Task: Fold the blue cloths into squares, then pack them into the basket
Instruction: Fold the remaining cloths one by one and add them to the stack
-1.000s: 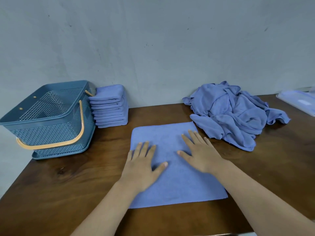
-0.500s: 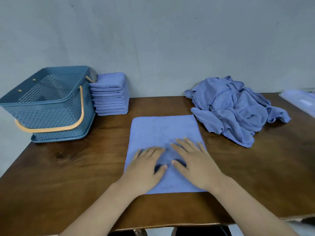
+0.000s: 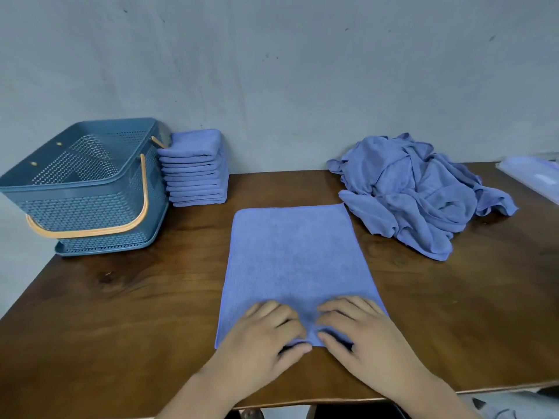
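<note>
blue cloth [image 3: 296, 258] | flat rectangle | near edge gripped: left hand [image 3: 266, 337], right hand [image 3: 363, 337]

The dark brown wooden surface [image 3: 136, 313] carries five things. At its far left corner sits a blue perforated basket [image 3: 90, 207], with its orange handle [image 3: 144, 195] folded down over the near side. Just right of the basket, close enough that contact cannot be judged, a stack [image 3: 195, 176] of folded blue squares stands at the back edge. In the middle a single blue cloth [image 3: 296, 255] lies spread flat, a tall rectangle running toward the near edge. Right of it, toward the back, lies a crumpled heap [image 3: 423, 192] of blue cloths, its nearest fold just beside the flat cloth's far right corner. At the far right a pale flat plastic piece [image 3: 535, 176] lies, cut off by the frame.
</note>
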A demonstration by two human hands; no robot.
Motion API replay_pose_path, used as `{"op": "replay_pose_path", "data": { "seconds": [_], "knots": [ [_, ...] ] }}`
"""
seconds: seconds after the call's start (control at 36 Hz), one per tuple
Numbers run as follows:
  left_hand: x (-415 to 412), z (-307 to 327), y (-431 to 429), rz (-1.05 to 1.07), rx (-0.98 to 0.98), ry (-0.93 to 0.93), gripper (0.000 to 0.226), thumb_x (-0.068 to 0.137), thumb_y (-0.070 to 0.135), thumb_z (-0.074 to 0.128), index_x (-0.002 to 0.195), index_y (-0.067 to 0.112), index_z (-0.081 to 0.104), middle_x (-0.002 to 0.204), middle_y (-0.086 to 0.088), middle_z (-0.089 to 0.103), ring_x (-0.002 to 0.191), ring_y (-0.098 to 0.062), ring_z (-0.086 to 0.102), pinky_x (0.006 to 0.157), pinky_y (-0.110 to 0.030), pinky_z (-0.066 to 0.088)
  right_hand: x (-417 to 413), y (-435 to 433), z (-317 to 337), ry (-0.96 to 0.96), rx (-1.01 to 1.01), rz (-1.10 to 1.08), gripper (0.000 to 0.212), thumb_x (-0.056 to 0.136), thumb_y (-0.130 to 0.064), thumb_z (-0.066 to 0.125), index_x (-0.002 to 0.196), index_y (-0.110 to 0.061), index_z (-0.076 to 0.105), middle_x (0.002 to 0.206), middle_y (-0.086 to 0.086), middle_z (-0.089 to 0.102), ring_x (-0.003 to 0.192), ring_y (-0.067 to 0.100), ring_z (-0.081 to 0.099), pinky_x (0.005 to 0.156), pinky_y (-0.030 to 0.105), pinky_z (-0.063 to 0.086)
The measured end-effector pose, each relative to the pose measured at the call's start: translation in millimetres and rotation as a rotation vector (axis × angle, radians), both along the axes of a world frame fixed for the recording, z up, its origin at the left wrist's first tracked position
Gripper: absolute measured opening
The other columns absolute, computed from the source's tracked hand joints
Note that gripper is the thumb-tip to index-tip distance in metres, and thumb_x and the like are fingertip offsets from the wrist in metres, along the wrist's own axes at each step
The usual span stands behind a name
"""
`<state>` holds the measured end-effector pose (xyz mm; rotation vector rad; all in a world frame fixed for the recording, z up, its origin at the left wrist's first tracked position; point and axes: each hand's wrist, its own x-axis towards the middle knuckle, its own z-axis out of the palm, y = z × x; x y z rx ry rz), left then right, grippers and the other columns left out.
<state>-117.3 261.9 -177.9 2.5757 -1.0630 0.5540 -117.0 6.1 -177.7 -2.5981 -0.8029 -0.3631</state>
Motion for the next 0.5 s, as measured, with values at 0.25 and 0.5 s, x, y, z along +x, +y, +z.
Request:
{"op": "replay_pose_path", "data": {
  "seconds": [0.25,0.5],
  "knots": [
    [2.7,-5.3,3.4,0.044,-0.067,0.122,0.023,0.109,0.05,0.056,0.098,0.033,0.067,0.1,0.019,0.059,0.092,-0.009,0.057,0.083,-0.029,0.05,-2.6,0.2,-0.1,-0.013,0.0,0.01,0.025,0.097,-0.062,0.064,0.108,-0.041,0.073,0.125,-0.028,0.06,0.12,-0.002,0.056,0.097,0.022,0.046],
    [-3.3,4.1,-10.5,0.089,0.022,0.134,0.032,0.103,0.066,0.051,0.109,0.037,0.062,0.101,0.02,0.055,0.095,-0.008,0.054,0.085,-0.027,0.046,-0.3,0.3,0.6,-0.05,0.001,0.018,0.015,0.103,-0.046,0.061,0.111,-0.04,0.072,0.121,-0.027,0.062,0.116,0.0,0.058,0.092,0.026,0.05]
  ]
}}
